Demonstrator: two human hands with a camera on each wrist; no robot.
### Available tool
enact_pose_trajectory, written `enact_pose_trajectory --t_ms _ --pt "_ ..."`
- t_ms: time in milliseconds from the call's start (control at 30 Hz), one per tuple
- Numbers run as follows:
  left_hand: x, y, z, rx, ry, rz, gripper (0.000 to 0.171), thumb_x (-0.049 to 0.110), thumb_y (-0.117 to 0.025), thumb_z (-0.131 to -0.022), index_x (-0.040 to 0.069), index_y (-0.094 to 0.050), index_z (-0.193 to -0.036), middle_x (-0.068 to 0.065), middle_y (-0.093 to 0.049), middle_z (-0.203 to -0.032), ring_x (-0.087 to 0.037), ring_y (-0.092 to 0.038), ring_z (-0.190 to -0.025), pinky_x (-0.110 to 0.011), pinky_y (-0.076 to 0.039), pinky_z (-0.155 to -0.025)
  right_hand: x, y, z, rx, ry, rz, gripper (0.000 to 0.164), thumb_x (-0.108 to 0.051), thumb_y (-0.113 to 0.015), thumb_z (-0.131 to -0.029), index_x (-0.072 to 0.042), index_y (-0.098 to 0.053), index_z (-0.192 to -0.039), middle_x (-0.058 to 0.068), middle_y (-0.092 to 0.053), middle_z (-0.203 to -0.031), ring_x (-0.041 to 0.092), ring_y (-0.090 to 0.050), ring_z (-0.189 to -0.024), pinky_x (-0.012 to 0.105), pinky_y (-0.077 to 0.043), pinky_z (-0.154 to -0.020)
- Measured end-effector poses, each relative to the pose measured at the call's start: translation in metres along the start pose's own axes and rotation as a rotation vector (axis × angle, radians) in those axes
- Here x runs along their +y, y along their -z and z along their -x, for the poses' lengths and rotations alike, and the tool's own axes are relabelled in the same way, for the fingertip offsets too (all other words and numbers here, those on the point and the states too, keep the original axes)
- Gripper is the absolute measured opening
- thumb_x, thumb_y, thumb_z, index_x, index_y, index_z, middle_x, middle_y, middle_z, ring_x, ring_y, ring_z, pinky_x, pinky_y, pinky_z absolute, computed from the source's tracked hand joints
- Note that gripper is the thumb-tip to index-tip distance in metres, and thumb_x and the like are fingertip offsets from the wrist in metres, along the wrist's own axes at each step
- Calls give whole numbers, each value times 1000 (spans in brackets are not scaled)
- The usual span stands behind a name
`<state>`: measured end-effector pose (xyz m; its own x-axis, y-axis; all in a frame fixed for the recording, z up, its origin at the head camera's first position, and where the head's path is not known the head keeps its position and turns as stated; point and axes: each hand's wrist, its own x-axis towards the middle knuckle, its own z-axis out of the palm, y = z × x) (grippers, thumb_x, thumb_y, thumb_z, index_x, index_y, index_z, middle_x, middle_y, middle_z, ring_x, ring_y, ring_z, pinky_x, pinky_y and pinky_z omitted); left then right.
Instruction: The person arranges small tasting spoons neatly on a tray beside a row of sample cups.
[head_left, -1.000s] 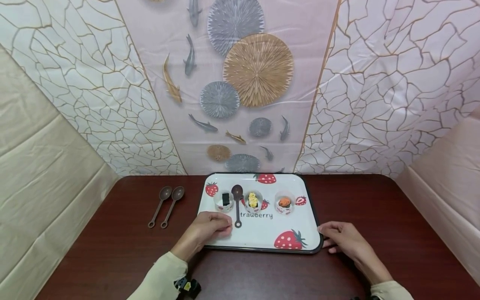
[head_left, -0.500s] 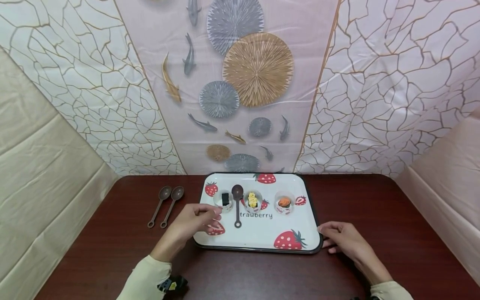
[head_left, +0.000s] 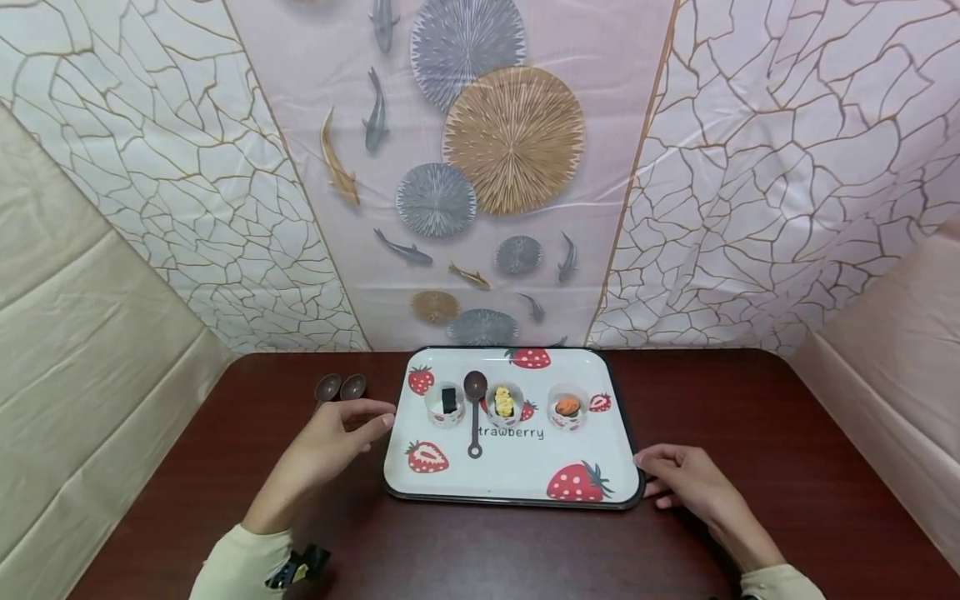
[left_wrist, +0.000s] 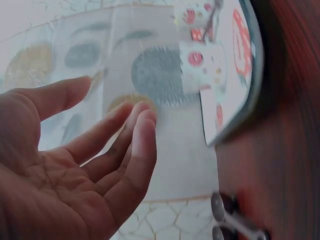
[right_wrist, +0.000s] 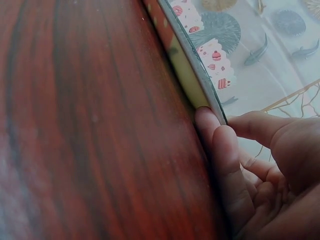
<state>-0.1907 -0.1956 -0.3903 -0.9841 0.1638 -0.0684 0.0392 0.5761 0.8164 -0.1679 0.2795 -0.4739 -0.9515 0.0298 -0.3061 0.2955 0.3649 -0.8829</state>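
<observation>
Resting flat or nearly so on the dark red-brown wooden tabletop (head_left: 720,404), close to its far edge: a white rectangular tray (head_left: 517,467) with a dark rim and printed strawberries. Set in a row a little beyond the tray's middle, 3 small round white cups with red prints: left cup (head_left: 444,422) around a black block-shaped piece (head_left: 448,401), middle cup (head_left: 504,424) around a yellow-topped piece (head_left: 503,403), right cup (head_left: 567,424) around an orange-topped piece (head_left: 567,406). Lying between the left and middle cups: a long dark brown spoon (head_left: 475,414), ring-ended. Beyond the left hand (head_left: 322,450), partly hidden by it in the head view, 2 similar spoons on the bare wood: left spoon (head_left: 327,388) and right spoon (head_left: 353,386).

Of the hands, left holding nothing, fingers relaxed, thumb well apart, just beside the tray's left edge. Right hand (head_left: 693,479) pinching the tray's near right corner, a fingertip under the rim; cannot tell about any slight lift there.

Judge the tray stiff, smooth and fairly light, the cups thin and easily tipped or slid. Best held by the rim at opposite short sides, fingers beneath, thumbs above, kept level; grip the spoons by the handles.
</observation>
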Motion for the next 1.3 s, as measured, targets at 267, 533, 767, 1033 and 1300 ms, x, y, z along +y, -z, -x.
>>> enact_pose_trajectory --t_ms 267,533,767,1033,1300 --pt "-20 24 2 58 -8 -140 29 23 -74 -101 8 -74 -126 -8 -76 -117 -23 -71 -102 -33 -59 -76 0 0 0 -8 4 5 33 -16 -60 -106 12 -69 -122 7 -75 -100 15 -70 -76 30 -62 -62" --pt "-38 37 -1 133 9 -263 26 18 -77 -97 4 -75 -119 -4 -77 -101 -19 -71 -87 -35 -52 -68 -1 3 1 -3 14 16 33 -16 -59 -106 12 -68 -122 8 -75 -101 15 -70 -76 30 -62 -62" --pt "-57 42 -7 153 67 -370 20 18 -77 -96 5 -77 -111 1 -75 -91 -14 -65 -78 -44 -52 -76 0 2 1 -10 24 11 34 -16 -60 -106 13 -68 -122 6 -76 -99 14 -70 -75 29 -62 -61" --pt "-71 44 -14 108 136 -397 22 22 -81 -93 6 -77 -108 2 -72 -85 -15 -62 -76 -45 -50 -78 0 1 -1 -6 16 15 33 -15 -59 -106 13 -68 -122 9 -76 -101 14 -70 -76 29 -62 -61" --pt "-78 43 -17 76 172 -410 26 25 -84 -90 5 -74 -104 1 -71 -86 -18 -63 -79 -46 -52 -78 0 1 -1 1 12 10 33 -15 -59 -106 12 -69 -121 8 -75 -100 15 -70 -75 29 -62 -61"
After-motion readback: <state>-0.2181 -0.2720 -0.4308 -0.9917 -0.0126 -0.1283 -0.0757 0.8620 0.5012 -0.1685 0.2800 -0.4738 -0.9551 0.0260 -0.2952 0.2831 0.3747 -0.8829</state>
